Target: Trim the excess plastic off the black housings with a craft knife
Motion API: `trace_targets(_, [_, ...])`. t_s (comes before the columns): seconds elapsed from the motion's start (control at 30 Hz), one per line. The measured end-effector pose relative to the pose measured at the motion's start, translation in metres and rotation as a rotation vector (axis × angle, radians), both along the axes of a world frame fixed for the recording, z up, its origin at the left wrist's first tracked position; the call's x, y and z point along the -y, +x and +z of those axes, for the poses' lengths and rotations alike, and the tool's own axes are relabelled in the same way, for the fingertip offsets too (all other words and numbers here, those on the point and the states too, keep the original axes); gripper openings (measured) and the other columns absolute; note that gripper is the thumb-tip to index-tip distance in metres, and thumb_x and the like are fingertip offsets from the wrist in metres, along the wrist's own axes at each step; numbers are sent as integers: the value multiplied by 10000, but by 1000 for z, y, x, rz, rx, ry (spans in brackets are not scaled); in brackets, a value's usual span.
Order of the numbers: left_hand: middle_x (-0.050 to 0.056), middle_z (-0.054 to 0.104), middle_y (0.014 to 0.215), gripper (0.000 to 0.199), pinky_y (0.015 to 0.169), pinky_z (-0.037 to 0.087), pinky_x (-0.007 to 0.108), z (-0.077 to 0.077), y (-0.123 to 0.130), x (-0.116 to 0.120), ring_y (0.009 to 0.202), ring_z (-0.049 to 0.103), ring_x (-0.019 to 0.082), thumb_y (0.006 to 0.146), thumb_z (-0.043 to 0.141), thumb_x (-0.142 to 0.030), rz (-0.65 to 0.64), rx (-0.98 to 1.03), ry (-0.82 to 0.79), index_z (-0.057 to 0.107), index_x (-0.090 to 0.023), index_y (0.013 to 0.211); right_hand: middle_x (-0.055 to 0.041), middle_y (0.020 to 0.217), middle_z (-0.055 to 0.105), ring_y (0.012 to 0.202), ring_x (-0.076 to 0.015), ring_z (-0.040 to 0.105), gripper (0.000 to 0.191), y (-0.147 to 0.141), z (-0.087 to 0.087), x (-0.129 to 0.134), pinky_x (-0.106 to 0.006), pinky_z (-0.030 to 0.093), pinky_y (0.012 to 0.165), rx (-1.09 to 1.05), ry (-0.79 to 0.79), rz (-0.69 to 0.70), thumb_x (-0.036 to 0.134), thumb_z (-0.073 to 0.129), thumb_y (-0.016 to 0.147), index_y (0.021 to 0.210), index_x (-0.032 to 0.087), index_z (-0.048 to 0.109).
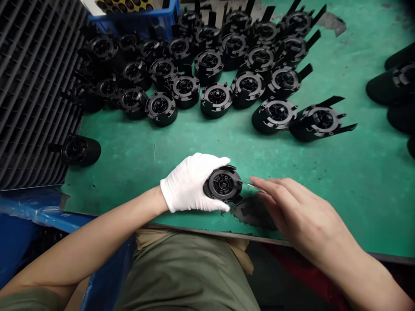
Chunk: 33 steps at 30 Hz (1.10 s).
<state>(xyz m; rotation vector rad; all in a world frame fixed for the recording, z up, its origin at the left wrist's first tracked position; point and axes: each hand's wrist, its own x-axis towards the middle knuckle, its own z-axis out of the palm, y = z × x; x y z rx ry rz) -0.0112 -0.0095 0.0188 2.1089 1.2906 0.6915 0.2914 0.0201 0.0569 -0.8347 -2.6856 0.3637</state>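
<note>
Wearing a white glove, my left hand wraps round a round black plastic housing. Its ribbed, ring-shaped end faces up, and short tabs stick out at its rim. My bare right hand pinches a thin metal blade-like tool between thumb and fingers. The tool's tip meets or lies very close to the housing's right rim; contact is too fine to make out. My fingers hide the tool's rear part.
Many similar black housings stand grouped across the back of the green table. One lone housing lies at the left. A black ribbed rack borders the left side, and a blue bin stands behind. More black parts sit far right.
</note>
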Motion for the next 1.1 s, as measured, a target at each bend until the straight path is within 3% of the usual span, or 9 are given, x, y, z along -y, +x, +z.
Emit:
trace_targets(0.13, [171,806,1265,899,1041,630,589,7,6,-3,1163,799,440,775,824,-913,7,-67,-34,706,-202,1314,-103,1183,768,902,-225,660,541,-6,0,16,-363,568,787,26,-57,-54,85,571,1109,1630,222,539])
trace_targets(0.27, [124,818,1170,739,976,635,546,13,9,-6,1087,811,409,762,893,-800,-8,-63,-61,728,-228,1200,-87,1203,771,932,-208,680,552,-11,-1,30,-323,572,755,18,-83,-70,51,567,1088,1606,240,568])
trace_targets(0.47, [113,818,1154,709,947,629,516,13,9,-7,1063,810,391,750,907,-783,-2,-53,-61,735,-238,1171,-82,1192,786,936,-192,727,541,-13,4,33,-309,584,742,54,-70,-72,82,556,1109,1621,253,567])
trace_targets(0.8, [77,815,1087,645,914,593,465,19,9,-9,1030,798,358,788,935,-684,-41,-24,-124,742,-230,1203,-75,1164,775,903,-205,700,659,-12,7,25,-327,542,704,103,-40,-43,-6,548,1031,1640,247,567])
trace_targets(0.97, [86,827,1133,645,943,610,490,14,8,-7,1067,807,374,789,941,-664,-38,0,-90,747,-234,1228,-83,1104,745,884,-216,669,608,-15,12,26,-341,522,712,130,19,-36,-31,524,1020,1580,199,587])
trace_targets(1.1, [157,801,1326,934,1054,622,550,1,6,4,1201,789,414,720,967,-745,65,11,-31,661,-198,1413,-87,1086,751,871,-242,659,663,-19,16,29,-368,515,694,182,50,-46,-34,493,1004,1616,214,557])
